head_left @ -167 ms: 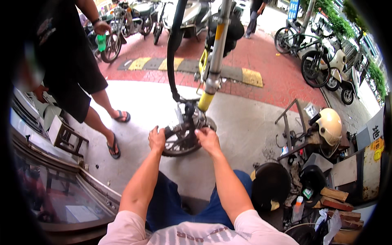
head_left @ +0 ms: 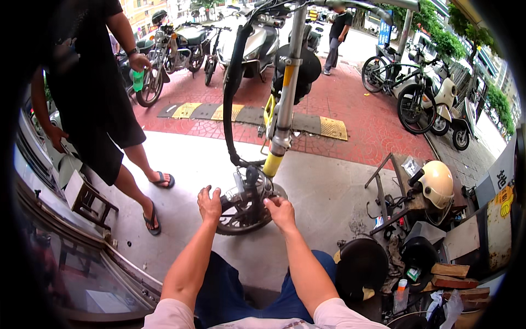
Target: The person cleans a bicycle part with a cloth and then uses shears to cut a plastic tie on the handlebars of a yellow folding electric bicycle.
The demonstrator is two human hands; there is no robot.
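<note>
In front of me stands a small-wheeled bike or scooter, with a silver and yellow upright tube [head_left: 286, 104] and a black cable bundle [head_left: 232, 98] along it. Its small black wheel [head_left: 241, 226] rests on the concrete. My left hand [head_left: 209, 205] is at the wheel's left side, fingers raised and spread, with nothing visible in them. On the other side my right hand [head_left: 281, 214] is beside the wheel near its hub, thumb and fingertips pinched together. Whatever is between those fingertips is too small to make out. Dark parts around the hub hide some of the wheel.
A person [head_left: 93, 93] in black stands at left holding a green bottle [head_left: 137, 81]. To the right, a cream helmet [head_left: 437, 183] lies on a metal-legged bench. A round black seat-like object [head_left: 361, 268] and clutter sit near my right knee. Beyond are a speed bump [head_left: 252, 116] and parked bikes.
The view has tilted up slightly, so the scene sits lower. My left hand's fingers are spread a little more; my right hand stays pinched near the hub.
</note>
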